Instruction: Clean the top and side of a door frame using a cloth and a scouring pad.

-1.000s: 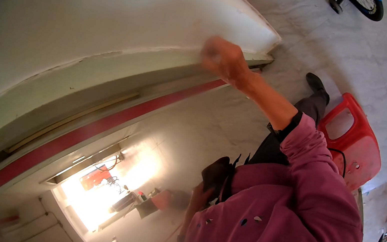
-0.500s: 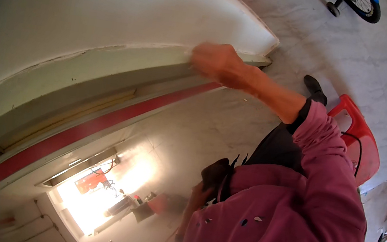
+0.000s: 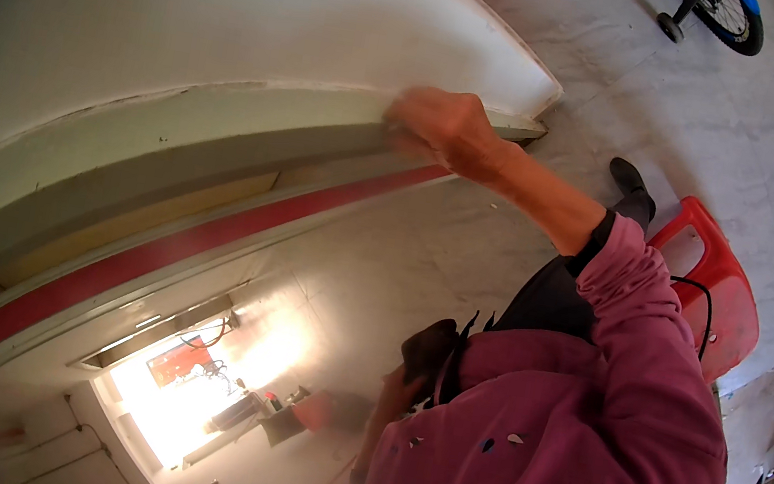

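My right hand is curled against the pale green edge strip between a white wall panel and the grey face beneath it. Motion blurs the fingers, and whatever they may hold is hidden. The bare forearm runs to a pushed-up pink sleeve with a dark cuff. Low by my body, my left forearm shows in part. A dark brown shape at its end hides the left fingers, and I cannot tell whether it is a glove or a held thing.
A red plastic chair stands at my right, a black cable over it. At the far right is a small bicycle wheel. A red strip runs below the ledge. Bright light falls around a red panel at lower left.
My right hand is still at the green edge, slightly farther right in the picture and blurred. The whole view has shifted slightly. My left arm looks unchanged.
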Tool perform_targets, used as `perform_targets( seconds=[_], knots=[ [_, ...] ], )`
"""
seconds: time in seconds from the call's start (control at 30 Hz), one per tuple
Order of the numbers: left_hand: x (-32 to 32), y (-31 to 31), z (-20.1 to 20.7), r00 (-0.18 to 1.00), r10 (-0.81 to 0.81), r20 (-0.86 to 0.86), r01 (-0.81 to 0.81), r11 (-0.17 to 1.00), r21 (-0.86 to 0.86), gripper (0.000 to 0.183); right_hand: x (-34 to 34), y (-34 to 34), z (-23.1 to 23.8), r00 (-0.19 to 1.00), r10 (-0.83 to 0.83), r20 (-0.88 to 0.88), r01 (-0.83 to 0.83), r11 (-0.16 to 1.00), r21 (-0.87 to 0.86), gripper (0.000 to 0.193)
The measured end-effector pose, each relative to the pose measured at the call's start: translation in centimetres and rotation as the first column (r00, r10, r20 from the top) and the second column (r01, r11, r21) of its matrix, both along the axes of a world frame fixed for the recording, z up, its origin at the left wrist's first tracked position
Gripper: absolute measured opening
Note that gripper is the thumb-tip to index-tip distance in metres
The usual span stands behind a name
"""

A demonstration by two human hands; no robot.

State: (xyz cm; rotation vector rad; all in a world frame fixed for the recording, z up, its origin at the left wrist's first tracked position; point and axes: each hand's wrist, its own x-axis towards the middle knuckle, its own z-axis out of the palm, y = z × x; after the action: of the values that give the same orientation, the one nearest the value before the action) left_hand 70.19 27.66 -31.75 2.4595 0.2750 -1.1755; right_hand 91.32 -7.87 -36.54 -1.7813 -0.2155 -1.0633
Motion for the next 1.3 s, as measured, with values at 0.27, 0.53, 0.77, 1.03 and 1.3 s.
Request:
perform_targets(
  seconds=[0.27, 0.53, 0.77, 1.03, 1.3],
  knots=[
    [-1.7, 4.7, -2.7, 0.997, -0.029, 0.076, 0.034, 0.997, -0.068, 0.035, 0.2, -0.4, 2.4, 1.000, -0.028, -0.014, 0.025, 0.977, -0.210, 0.019],
    [-1.0, 2.7, -1.5, 0.997, -0.050, 0.061, 0.051, 0.998, -0.021, 0.033, 0.4, -1.3, 2.4, 0.987, -0.159, 0.003, 0.159, 0.987, -0.002, 0.017],
    [-1.6, 4.0, -2.0, 0.999, 0.021, 0.027, -0.019, 0.997, -0.078, 0.034, -0.2, -0.4, 1.5, 0.998, -0.049, -0.051, 0.053, 0.995, 0.086, 0.017],
    [-0.5, 2.0, -0.5, 0.995, 0.098, -0.020, -0.098, 0.995, -0.036, 0.033, 0.0, 0.1, 1.8, 0.999, -0.032, 0.017, 0.033, 0.999, -0.035, 0.019],
    [0.7, 1.2, -0.2, 0.998, 0.055, -0.014, -0.055, 0.997, -0.058, 0.032, 0.2, 0.1, 2.5, 0.998, -0.067, 0.009, 0.068, 0.991, -0.118, 0.020]
  ],
)
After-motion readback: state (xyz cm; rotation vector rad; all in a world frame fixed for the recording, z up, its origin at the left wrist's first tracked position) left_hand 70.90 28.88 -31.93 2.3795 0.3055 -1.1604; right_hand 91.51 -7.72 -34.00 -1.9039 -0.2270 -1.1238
